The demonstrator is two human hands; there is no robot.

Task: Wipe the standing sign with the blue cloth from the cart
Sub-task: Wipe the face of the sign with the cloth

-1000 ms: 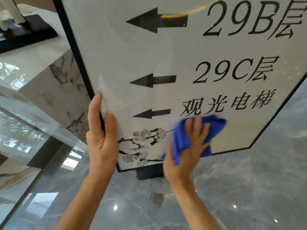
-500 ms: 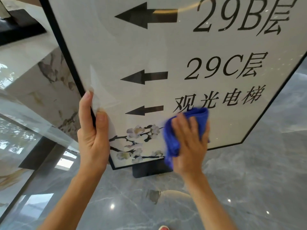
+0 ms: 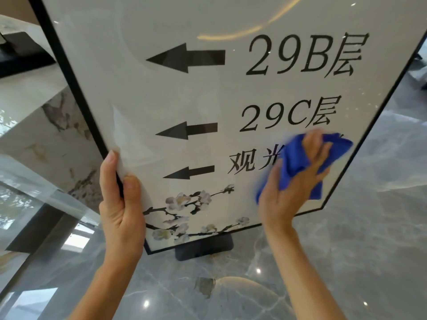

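Observation:
The standing sign (image 3: 184, 98) fills the upper view: a glossy white panel in a black frame, with black arrows, "29B" and "29C" lettering and a flower branch at the bottom. My left hand (image 3: 120, 204) grips its lower left frame edge, thumb on the front face. My right hand (image 3: 291, 188) presses the bunched blue cloth (image 3: 298, 162) flat against the lower right of the panel, covering part of the bottom text line. The cloth is motion-blurred. The sign's dark base (image 3: 203, 248) shows under the frame.
A polished grey marble floor (image 3: 346, 250) lies below and to the right. A white marble counter (image 3: 34, 116) with a dark object on top stands behind the sign at the left. Glass panels (image 3: 27, 199) run along the lower left. The cart is not in view.
My right hand has swept the blue cloth to the right and upward across the bottom text line. My left hand keeps its hold on the frame edge. The view has tilted up slightly.

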